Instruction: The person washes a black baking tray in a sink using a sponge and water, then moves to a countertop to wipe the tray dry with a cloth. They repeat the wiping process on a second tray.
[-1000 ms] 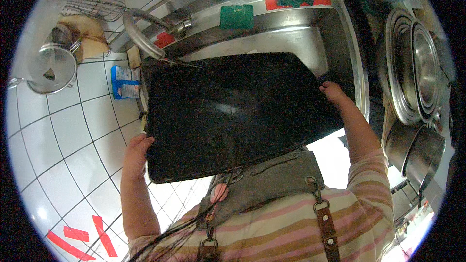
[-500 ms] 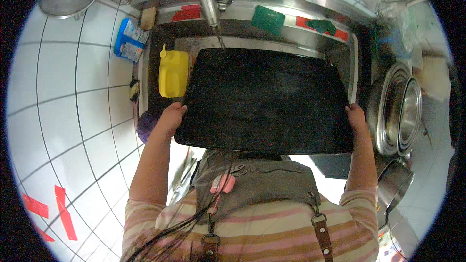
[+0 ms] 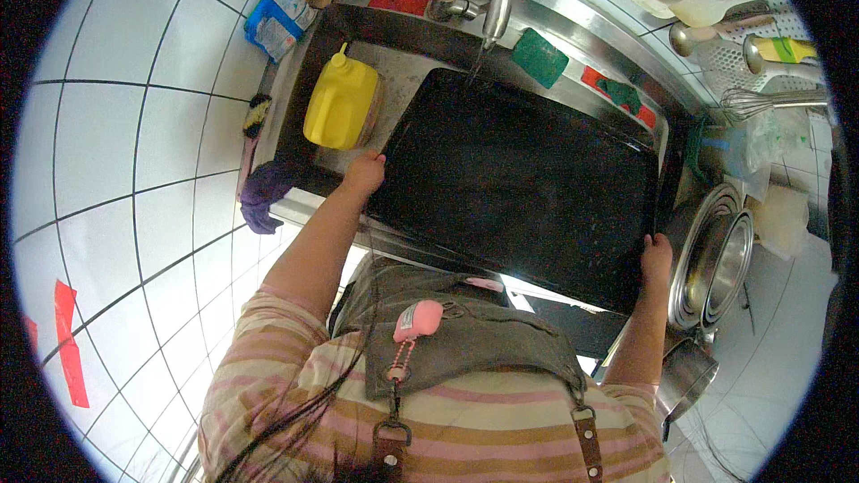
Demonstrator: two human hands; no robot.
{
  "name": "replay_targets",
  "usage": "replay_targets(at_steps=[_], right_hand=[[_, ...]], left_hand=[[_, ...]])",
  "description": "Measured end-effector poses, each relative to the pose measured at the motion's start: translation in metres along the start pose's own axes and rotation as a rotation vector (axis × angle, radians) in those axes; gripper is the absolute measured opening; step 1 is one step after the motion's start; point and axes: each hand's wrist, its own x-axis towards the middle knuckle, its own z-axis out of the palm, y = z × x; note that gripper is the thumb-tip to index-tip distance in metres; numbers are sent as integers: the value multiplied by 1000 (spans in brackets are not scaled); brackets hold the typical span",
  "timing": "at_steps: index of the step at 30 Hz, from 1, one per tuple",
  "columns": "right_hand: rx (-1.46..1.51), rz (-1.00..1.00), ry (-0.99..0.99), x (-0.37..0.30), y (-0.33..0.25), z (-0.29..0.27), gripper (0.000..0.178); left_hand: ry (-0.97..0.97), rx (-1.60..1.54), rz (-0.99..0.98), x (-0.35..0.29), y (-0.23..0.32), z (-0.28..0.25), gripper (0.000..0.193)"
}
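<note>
A large black baking tray [image 3: 519,183] spans the metal sink [image 3: 309,49], covering much of its basin. My left hand [image 3: 365,172] grips the tray's left edge, and my right hand [image 3: 656,258] holds its right edge low down. Over the tray's far edge hangs the steel faucet [image 3: 499,0], with a thin stream of water falling from its spout. A yellow jug [image 3: 342,103] with a spout stands in the basin, left of the tray. Whatever lies under the tray is hidden.
Green scouring pads [image 3: 540,58] and red cloths [image 3: 400,0] lie on the back ledge. At left are a blue packet [image 3: 279,16], a brush [image 3: 257,116] and a purple cloth [image 3: 266,195]. Nested steel bowls [image 3: 723,255] stand at right; a whisk [image 3: 769,103] and other utensils hang beyond.
The view has turned, so the sink and tray now appear slanted, right side lower. Both hands keep hold of the tray, whose far edge is now near the faucet's water stream.
</note>
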Motion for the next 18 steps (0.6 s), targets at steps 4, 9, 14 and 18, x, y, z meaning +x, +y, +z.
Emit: replay_targets(at_steps=[4, 9, 14, 18], right_hand=[[44, -55, 128, -25, -14, -18, 39], [46, -95, 295, -45, -37, -30, 30], [80, -118, 367, -38, -39, -20, 28], [171, -227, 496, -19, -20, 11, 26]], left_hand=[[-26, 9, -37, 17, -11, 26, 44], [-57, 19, 11, 38, -18, 45, 55], [65, -303, -186, 44, 5, 47, 66], [34, -476, -299, 41, 13, 46, 72]])
